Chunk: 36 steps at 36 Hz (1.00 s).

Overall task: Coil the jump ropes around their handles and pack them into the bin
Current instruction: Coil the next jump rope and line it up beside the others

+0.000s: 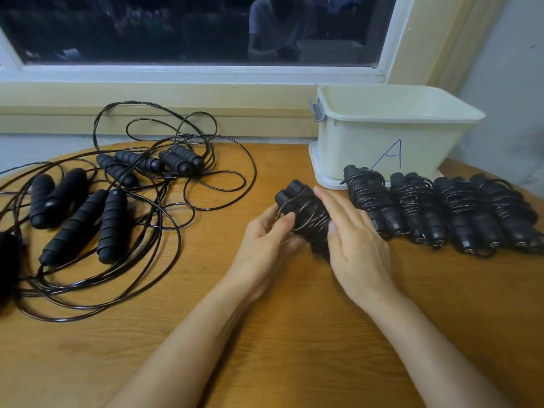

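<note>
Both hands held a coiled jump rope (306, 210) near the cream bin (391, 134), hand-marked "A".
The left hand (265, 245) gripped it with curled fingers. The right hand (353, 242) lay on it, fingers straight and together. Four wound bundles (441, 210) lined the wooden table (265, 334) before the bin, with loose ropes (117, 201) lying left under a dark window (191, 30).

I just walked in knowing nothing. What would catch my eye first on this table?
At the centre, the left hand grips a black jump rope bundle wound round its handles, and the right hand lies flat against it. To the right, four more wound bundles lie in a row before a cream bin marked with an A. To the left sprawls a tangle of loose ropes.
</note>
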Each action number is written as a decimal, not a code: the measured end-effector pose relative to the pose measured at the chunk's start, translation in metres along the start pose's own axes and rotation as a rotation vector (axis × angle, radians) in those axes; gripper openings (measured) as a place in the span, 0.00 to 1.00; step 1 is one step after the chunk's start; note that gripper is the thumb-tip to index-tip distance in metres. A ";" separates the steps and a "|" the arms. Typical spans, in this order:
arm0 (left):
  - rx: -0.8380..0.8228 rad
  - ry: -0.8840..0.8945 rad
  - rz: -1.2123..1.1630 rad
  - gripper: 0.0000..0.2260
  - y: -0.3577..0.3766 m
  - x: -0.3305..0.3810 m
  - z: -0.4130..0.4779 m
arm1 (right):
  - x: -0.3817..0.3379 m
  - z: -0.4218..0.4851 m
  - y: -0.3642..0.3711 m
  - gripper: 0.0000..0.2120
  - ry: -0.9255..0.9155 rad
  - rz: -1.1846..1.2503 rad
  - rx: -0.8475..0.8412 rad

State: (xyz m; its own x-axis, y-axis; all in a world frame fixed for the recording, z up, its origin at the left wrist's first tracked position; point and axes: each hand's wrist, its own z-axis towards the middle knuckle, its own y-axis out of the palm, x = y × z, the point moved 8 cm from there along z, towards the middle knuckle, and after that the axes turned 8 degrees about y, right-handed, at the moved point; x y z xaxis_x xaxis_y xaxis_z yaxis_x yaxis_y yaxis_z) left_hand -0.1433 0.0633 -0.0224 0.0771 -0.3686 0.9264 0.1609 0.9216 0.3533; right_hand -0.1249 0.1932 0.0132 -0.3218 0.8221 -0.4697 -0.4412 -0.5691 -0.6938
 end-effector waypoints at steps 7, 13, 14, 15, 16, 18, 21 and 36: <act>-0.003 0.064 0.052 0.12 -0.003 0.008 0.000 | -0.008 -0.003 0.006 0.49 -0.024 -0.213 -0.028; 0.024 0.049 0.030 0.13 -0.006 0.006 0.001 | -0.016 -0.006 0.001 0.45 -0.050 -0.284 0.073; 0.023 0.045 0.022 0.13 -0.005 0.006 0.001 | -0.015 -0.006 0.000 0.44 -0.050 -0.279 0.077; 0.027 0.040 0.008 0.13 -0.005 0.005 0.001 | -0.014 -0.006 0.000 0.43 -0.051 -0.270 0.078; 0.031 0.033 -0.008 0.13 -0.006 0.005 0.001 | -0.014 -0.006 -0.001 0.42 -0.054 -0.260 0.078; 0.030 0.017 -0.035 0.13 -0.007 0.004 0.002 | -0.015 -0.006 -0.001 0.40 -0.063 -0.233 0.076; 0.038 0.007 -0.076 0.14 -0.011 0.004 0.004 | -0.017 -0.006 -0.001 0.39 -0.062 -0.187 0.059; 0.176 0.255 0.318 0.12 -0.029 0.028 0.009 | -0.010 -0.003 -0.001 0.38 0.009 -0.123 -0.003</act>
State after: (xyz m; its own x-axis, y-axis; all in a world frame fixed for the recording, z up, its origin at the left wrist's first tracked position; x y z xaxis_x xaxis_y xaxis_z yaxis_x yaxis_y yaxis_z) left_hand -0.1543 0.0274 -0.0059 0.3395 -0.0612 0.9386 -0.0779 0.9926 0.0929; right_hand -0.1189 0.1861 0.0170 -0.2574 0.8859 -0.3858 -0.4748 -0.4637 -0.7480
